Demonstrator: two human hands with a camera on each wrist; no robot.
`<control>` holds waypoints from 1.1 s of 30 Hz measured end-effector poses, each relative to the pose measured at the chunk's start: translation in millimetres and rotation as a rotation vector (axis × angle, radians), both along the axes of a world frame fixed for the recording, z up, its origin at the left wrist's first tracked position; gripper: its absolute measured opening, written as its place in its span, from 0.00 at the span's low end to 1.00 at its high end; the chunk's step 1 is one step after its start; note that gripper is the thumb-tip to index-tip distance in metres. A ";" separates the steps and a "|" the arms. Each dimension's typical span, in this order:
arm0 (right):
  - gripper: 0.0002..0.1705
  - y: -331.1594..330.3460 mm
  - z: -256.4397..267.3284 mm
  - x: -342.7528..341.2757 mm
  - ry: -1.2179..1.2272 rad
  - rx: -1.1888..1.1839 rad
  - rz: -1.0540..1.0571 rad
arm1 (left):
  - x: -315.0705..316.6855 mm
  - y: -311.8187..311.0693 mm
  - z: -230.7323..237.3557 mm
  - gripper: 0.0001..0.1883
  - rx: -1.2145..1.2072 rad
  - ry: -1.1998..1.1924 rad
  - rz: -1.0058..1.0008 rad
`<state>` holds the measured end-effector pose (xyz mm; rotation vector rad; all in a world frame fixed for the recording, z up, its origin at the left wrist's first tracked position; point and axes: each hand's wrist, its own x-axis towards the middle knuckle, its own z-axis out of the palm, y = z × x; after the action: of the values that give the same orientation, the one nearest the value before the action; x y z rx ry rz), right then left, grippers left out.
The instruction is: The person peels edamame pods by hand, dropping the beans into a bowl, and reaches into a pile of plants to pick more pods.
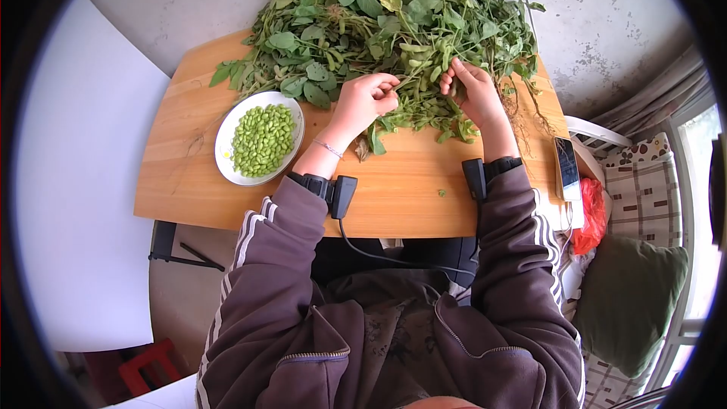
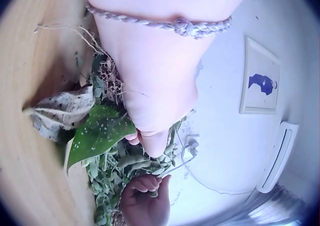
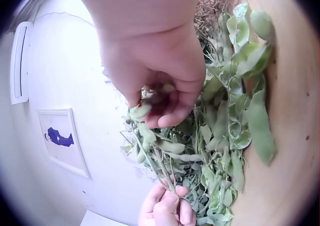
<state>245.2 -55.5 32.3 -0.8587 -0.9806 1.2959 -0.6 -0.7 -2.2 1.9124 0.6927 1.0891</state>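
A heap of leafy soybean plants [image 1: 318, 30] covers the far part of the wooden table. My left hand [image 1: 367, 102] grips a soybean stem [image 3: 162, 168] with pods along it, its fingers curled round the stalk in the right wrist view. To the right of it, my right hand [image 1: 473, 92] pinches a green soybean pod [image 3: 141, 111] between thumb and curled fingers, close to the pod cluster [image 1: 424, 57]. Split pod shells [image 3: 240, 111] lie below the right hand. A white plate [image 1: 222, 144] of shelled green beans [image 1: 263, 140] stands left of my left forearm.
The wooden table [image 1: 401, 204] has a phone [image 1: 566, 163] at its right edge. Roots [image 1: 519, 110] trail from the heap on the right. A dry leaf [image 2: 62, 111] lies by my left wrist. Beyond the table's right side are a red bag [image 1: 591, 220] and a dark cushion [image 1: 632, 303].
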 end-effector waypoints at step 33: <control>0.17 -4.1 5.5 -3.4 0.110 -0.209 -0.047 | 1.5 4.3 -5.8 0.16 -0.013 -0.027 0.014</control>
<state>241.8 -59.6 37.9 -0.9530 -0.7434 1.4071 0.9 3.6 -7.9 1.8808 0.6974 1.1150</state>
